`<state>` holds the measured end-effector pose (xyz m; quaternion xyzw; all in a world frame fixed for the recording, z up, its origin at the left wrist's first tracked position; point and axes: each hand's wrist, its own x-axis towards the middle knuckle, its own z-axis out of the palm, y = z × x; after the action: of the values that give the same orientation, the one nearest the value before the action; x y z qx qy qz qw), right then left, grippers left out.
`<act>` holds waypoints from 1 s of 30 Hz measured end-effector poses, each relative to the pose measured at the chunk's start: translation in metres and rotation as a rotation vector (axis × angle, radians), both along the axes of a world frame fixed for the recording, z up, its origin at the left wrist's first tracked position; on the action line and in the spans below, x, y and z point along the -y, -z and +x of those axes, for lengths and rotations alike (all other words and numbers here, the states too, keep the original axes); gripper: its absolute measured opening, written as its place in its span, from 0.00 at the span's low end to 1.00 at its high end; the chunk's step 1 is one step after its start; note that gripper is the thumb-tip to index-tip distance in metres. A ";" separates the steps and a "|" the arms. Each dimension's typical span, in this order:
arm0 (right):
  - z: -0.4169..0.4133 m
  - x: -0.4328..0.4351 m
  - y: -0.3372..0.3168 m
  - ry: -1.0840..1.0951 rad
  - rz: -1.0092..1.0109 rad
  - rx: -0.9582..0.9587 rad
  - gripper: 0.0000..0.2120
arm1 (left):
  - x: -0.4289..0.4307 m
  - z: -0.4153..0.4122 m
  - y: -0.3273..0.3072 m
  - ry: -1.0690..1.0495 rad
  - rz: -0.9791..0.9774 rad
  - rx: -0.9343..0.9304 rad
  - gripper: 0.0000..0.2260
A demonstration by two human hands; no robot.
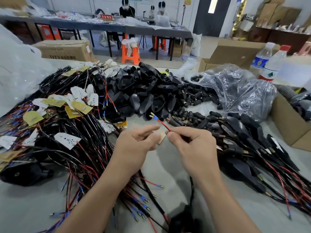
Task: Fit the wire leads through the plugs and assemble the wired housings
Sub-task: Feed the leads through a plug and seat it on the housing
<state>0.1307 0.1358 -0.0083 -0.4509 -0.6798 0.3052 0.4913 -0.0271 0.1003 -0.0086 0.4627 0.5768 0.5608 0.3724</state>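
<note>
My right hand (pixel 193 145) pinches a red wire lead (pixel 164 125) between thumb and forefinger; its blue sleeve and brass tip (pixel 154 116) point up and left. My left hand (pixel 136 143) is just left of it, fingers loosely curled, with a small tan board (pixel 161 137) showing between the two hands; whether the left hand holds the board I cannot tell. A black cable (pixel 191 187) runs down from under my right hand. Black housings (pixel 144 91) are heaped behind, and small black plugs (pixel 193 98) lie to their right.
Tangled black and red wire harnesses with small boards (pixel 67 125) fill the left. Assembled wired housings (pixel 249 148) lie at the right. A clear plastic bag (pixel 235 86), two water bottles (pixel 269 64) and cardboard boxes (pixel 289 121) stand at the right. People sit at a far table (pixel 151 29).
</note>
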 end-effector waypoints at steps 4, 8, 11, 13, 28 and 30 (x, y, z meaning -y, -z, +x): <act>-0.015 0.000 0.005 -0.080 -0.031 0.128 0.12 | -0.006 -0.007 0.000 -0.081 0.029 0.249 0.11; -0.023 -0.005 0.010 -0.117 -0.101 0.196 0.06 | -0.009 -0.012 0.003 -0.113 0.009 0.268 0.09; -0.028 -0.005 0.007 -0.125 -0.119 0.234 0.05 | -0.011 -0.015 0.007 -0.190 0.023 0.149 0.13; -0.029 -0.014 0.000 -0.032 -0.073 0.198 0.04 | -0.010 -0.016 0.008 -0.270 0.033 0.079 0.11; -0.054 -0.096 -0.021 -0.006 -0.130 1.184 0.04 | 0.002 -0.011 0.001 -0.464 0.074 -0.268 0.05; -0.056 -0.091 -0.020 0.045 -0.103 1.206 0.05 | 0.003 -0.010 0.000 -0.467 0.077 -0.285 0.05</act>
<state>0.0745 0.2266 0.0115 -0.5819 -0.8130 0.0180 0.0032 -0.0375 0.0976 -0.0086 0.4055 0.6926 0.5822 0.1302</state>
